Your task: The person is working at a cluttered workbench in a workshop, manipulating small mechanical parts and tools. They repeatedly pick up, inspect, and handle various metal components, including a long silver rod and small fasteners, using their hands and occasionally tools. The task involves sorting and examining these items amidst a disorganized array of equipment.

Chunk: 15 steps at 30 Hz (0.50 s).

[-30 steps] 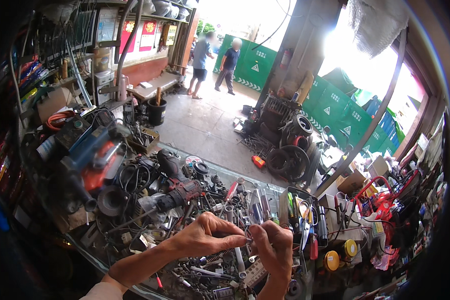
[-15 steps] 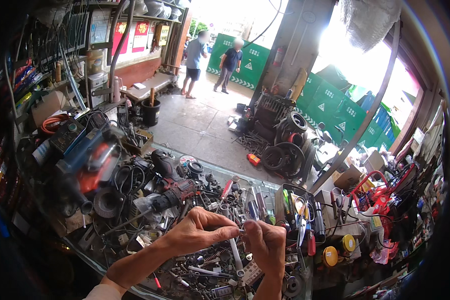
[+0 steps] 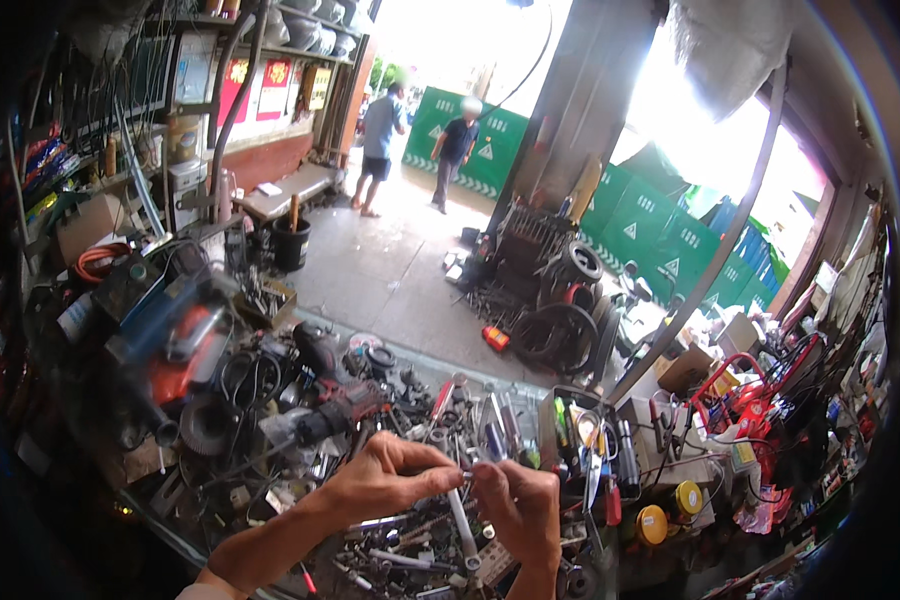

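My left hand (image 3: 395, 478) and my right hand (image 3: 522, 508) meet above a cluttered bench, each in a pinch. Between their fingertips is a small shiny metal part (image 3: 467, 475), mostly covered by fingers and too small to name. Below them a long silver wrench (image 3: 461, 522) lies among loose metal pieces. Left of my left hand rests a red and black power drill (image 3: 342, 412). Close to my right hand stands a bin (image 3: 553, 410) of hand tools, with scissors (image 3: 592, 462) in it.
Yellow-lidded jars (image 3: 652, 524) sit right of the tool bin. An orange and grey power tool (image 3: 192, 345) is at the left. Tyres (image 3: 555, 335) and scrap are piled by a pillar (image 3: 545, 150). Two people (image 3: 378, 145) stand beyond, near a green barrier (image 3: 500, 140).
The whole view has shifted and tilted slightly. Both hands remain pinched together, a little lower and further left in the picture.
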Motion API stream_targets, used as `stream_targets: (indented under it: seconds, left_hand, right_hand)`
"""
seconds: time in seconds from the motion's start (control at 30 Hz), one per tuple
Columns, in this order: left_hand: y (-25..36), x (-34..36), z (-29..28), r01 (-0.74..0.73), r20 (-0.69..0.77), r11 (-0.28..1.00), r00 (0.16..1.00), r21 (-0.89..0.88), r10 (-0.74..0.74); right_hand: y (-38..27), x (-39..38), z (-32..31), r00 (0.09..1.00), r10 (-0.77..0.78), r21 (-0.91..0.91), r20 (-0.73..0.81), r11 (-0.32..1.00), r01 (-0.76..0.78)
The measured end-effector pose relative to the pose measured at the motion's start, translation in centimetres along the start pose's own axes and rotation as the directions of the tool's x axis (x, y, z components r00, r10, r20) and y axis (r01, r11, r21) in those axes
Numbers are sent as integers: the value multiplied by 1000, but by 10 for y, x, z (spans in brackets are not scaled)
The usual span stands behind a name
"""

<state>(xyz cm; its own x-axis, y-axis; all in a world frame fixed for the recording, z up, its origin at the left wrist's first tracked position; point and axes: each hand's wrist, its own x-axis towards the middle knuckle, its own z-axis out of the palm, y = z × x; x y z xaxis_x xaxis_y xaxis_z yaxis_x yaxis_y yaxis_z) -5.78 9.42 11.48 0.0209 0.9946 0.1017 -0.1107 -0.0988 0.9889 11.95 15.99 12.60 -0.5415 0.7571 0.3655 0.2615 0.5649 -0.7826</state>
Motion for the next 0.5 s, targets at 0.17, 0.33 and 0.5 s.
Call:
stream_targets:
  seconds: [0.17,0.33,0.5]
  left_hand:
    - [4,-1,-4,26,-1,1000,1000,-6,-26]
    - [4,-1,-1,-10,17,1000,1000,13,10]
    - [5,-1,-1,13,11,1000,1000,-5,-13]
  right_hand:
    - [-34,2,-5,999,-27,18,36,1000,26]
    - [-20,2,1,1000,-2,89,30,996,-1]
    - [-25,1,0,995,102,92,3,991,-101]
